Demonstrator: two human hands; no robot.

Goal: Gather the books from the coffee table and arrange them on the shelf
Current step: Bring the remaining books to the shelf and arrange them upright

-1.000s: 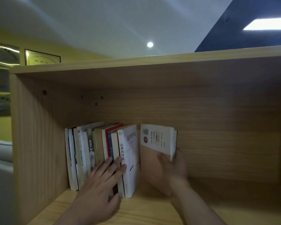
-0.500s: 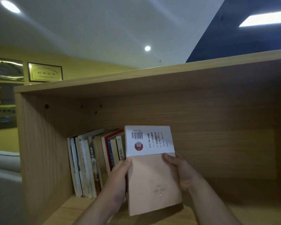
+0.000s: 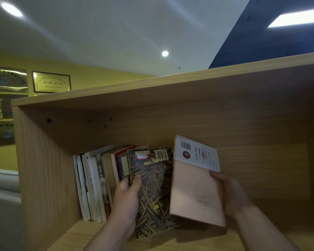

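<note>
Done: row of upright books [image 3: 96, 183] at light wooden shelf's [image 3: 261, 142] left wall.
Left hand [image 3: 127, 200]: grips dark wheat-patterned paperback [image 3: 152, 187] beside row.
Right hand [image 3: 230, 194]: grips pink-and-white paperback [image 3: 194, 187], tilted.
Outstanding: seating both.

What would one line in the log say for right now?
step: shelving books | left hand: grips dark wheat-cover book | right hand: grips pink book | row of books: standing at shelf left
</note>
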